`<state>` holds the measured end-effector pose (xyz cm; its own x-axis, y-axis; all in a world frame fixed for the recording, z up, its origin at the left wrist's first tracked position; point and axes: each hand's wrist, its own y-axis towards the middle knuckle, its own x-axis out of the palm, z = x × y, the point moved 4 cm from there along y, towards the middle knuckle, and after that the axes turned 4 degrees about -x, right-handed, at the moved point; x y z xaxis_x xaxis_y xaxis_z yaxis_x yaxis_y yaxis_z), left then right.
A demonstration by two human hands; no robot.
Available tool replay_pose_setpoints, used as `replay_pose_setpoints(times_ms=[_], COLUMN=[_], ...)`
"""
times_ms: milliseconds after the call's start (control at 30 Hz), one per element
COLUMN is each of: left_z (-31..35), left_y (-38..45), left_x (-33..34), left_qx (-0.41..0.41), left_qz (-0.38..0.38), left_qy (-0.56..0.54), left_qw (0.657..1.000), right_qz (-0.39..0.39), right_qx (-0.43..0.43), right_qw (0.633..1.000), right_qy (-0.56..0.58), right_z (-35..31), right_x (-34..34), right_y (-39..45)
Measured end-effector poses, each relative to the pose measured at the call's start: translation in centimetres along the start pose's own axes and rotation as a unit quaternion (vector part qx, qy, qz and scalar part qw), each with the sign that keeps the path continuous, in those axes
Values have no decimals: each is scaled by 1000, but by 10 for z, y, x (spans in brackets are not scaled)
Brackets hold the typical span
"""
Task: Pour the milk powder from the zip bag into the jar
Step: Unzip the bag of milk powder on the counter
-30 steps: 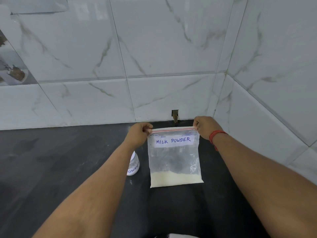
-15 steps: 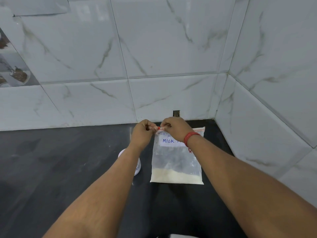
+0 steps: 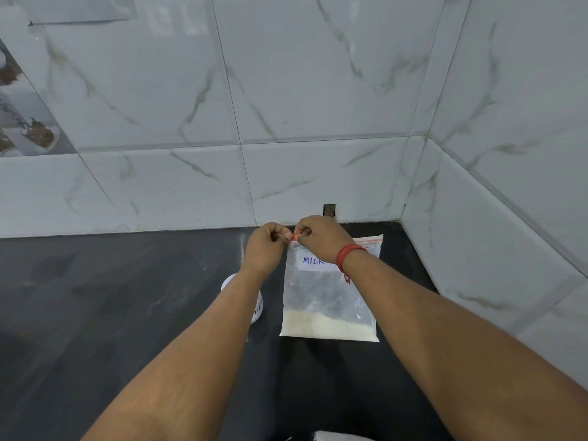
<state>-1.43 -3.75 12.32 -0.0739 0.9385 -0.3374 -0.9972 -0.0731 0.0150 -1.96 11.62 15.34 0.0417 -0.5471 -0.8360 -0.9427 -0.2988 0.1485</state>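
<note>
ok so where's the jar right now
In the head view the jar stands on the black counter just left of the zip bag, mostly hidden under the left forearm.

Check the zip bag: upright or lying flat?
Upright. The zip bag stands on the counter, milk powder settled along its bottom, both hands pinching its top left corner.

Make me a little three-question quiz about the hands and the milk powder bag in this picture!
1. True or false: the left hand and right hand both pinch the zip bag at its top left corner.
2. Where does the milk powder sit in the bag? A) at the top B) along the bottom C) spilled on the countertop
3. Fill in: the white jar is partly hidden behind the left ____.

Key: 1 true; 2 B; 3 forearm.
</note>
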Motion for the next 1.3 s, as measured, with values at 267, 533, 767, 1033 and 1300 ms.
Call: replay_pose_setpoints(times_ms=[267,533,767,1033,1300], left_z=[3,-3,-14,-4,17], left_y=[-1,2,7,4,-1], left_x=[-7,-21,-41,-28,-22], left_qx=[8,-6,-35,-20,29], left_qz=[27,54,87,62,3], left_qy=[32,44,38,20,27], left_qw=[999,998,995,998,999], right_qz=[5,5,23,32,53], right_qx=[13,48,89,102,43], right_qw=[1000,999,996,994,996], right_qy=[6,10,-1,6,58], right_z=[9,45,86,96,66], right_x=[-10,-29,-56,-58,-55], right_y=[-5,-13,-31,-41,-21])
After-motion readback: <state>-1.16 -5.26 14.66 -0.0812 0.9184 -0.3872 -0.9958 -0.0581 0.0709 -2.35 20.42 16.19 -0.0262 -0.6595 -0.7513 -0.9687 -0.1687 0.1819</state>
